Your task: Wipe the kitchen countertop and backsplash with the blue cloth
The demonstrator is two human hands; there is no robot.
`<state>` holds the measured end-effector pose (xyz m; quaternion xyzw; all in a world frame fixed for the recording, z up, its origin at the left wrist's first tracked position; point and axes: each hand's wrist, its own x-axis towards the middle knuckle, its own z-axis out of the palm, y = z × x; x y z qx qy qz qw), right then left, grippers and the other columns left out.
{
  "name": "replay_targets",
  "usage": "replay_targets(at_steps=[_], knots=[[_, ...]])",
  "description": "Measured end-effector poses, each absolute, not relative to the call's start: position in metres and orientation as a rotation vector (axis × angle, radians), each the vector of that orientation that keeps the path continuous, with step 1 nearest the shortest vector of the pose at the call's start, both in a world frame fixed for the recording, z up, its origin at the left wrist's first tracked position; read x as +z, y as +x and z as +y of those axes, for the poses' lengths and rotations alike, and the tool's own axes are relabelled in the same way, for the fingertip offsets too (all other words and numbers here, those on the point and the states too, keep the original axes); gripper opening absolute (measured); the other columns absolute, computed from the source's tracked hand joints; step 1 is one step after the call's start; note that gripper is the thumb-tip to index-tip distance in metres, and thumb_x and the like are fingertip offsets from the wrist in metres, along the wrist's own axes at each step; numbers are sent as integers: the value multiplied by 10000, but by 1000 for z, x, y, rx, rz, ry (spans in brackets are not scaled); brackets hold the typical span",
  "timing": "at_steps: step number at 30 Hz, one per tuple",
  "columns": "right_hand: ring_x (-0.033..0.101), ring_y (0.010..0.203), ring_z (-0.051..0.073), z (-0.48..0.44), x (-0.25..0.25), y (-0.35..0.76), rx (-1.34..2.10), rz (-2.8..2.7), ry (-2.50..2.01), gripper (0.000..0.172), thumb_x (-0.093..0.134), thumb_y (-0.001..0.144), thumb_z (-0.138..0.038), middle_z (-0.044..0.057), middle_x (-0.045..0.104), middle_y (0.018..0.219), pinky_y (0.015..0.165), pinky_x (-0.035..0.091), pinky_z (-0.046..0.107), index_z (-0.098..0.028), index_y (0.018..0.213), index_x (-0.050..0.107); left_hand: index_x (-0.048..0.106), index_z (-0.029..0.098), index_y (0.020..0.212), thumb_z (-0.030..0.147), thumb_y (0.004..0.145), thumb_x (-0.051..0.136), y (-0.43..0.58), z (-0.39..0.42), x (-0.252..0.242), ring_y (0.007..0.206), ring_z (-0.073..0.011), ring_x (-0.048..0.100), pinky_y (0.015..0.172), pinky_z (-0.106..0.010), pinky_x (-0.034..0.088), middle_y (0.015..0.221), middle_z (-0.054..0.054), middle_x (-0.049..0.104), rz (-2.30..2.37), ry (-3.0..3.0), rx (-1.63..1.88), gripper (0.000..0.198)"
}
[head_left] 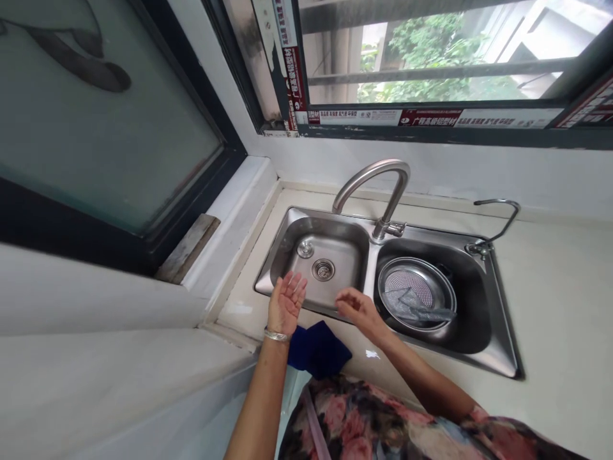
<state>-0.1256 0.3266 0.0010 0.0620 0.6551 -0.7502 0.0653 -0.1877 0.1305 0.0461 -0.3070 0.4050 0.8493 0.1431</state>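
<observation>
My left hand (288, 301) is held palm up above the front left edge of the left sink basin (352, 255), its fingers stretched and nothing on the palm. A silver bangle (277, 335) circles that wrist. To its right, my right hand (358, 308) hovers over the basin's front rim, fingers loosely bent with no object visible in them. A dark blue cloth (320, 350) lies on the counter's front edge below both hands. The basin holds a drain (323, 269) and a small round metal piece (305, 249).
A curved faucet (383, 198) points over the left basin. In the right basin (472, 319) sits a round metal pan (453, 300) with a perforated strainer (407, 284) and a grey, crumpled item. A thin small tap (507, 223) stands at the right. An open window sash (119, 128) juts in from the left.
</observation>
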Motion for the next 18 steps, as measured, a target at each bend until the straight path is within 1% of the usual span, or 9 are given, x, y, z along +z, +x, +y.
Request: replay_targets(at_steps=[2,3,5,6,8,10,13,15,18], knots=[[671,865,201,309,-5,-116,-2036,2177,-284,253,650,892,-445,52,751,965,836,521,382,-255,1043,722,709,218,1168,357,979,550,-176,119,51,1020,-141,745,747,-192,592,1191,-66,765,1173,-930,2549,283],[675,994,226,298,-10,-111,-1885,2239,-555,301,637,902,-411,74,751,1107,927,511,417,-267,1156,710,713,225,1172,340,970,553,-168,112,52,984,-131,748,709,-177,582,1140,-56,779,1169,-948,2590,283],[608,1222,281,275,-25,-97,-1547,2287,-1016,478,668,879,-396,97,683,1348,1093,434,512,-288,1342,631,727,231,1164,328,940,582,-151,98,54,916,-121,750,644,-161,558,1056,-46,794,1149,-960,2627,284],[554,1303,307,265,-35,-91,-1378,2306,-1167,549,694,861,-408,101,639,1427,1151,376,564,-290,1388,597,733,232,1161,326,918,610,-140,91,54,892,-119,748,627,-159,549,1039,-45,797,1138,-953,2627,289],[462,1388,327,251,-54,-81,-1072,2378,-1339,531,691,876,-400,94,582,1501,1206,279,630,-283,1384,594,740,233,1176,316,861,679,-116,77,52,850,-115,738,617,-158,540,1064,-52,795,1131,-931,2613,331],[413,1415,303,248,-70,-74,-854,2461,-1428,390,606,951,-340,70,558,1526,1208,275,619,-281,1336,616,737,230,1210,314,806,745,-87,65,49,792,-106,715,602,-158,526,1117,-70,784,1149,-936,2590,412],[447,1356,266,256,-78,-70,-727,2547,-1458,306,507,1012,-293,27,583,1490,1116,379,529,-309,1294,625,725,225,1260,359,754,818,-37,48,42,713,-91,655,584,-170,502,1182,-100,756,1223,-1007,2538,531],[497,1272,267,261,-75,-71,-713,2608,-1356,354,539,994,-304,39,599,1455,1028,430,478,-315,1345,592,725,226,1273,400,719,855,-2,38,36,701,-92,623,591,-184,497,1204,-112,739,1273,-1087,2503,595],[534,1197,271,254,-67,-83,-740,2687,-1155,542,559,967,-282,104,568,1463,973,458,448,-280,1500,462,752,235,1237,424,654,901,43,27,24,717,-100,595,615,-197,506,1226,-115,728,1267,-1261,2469,631]])
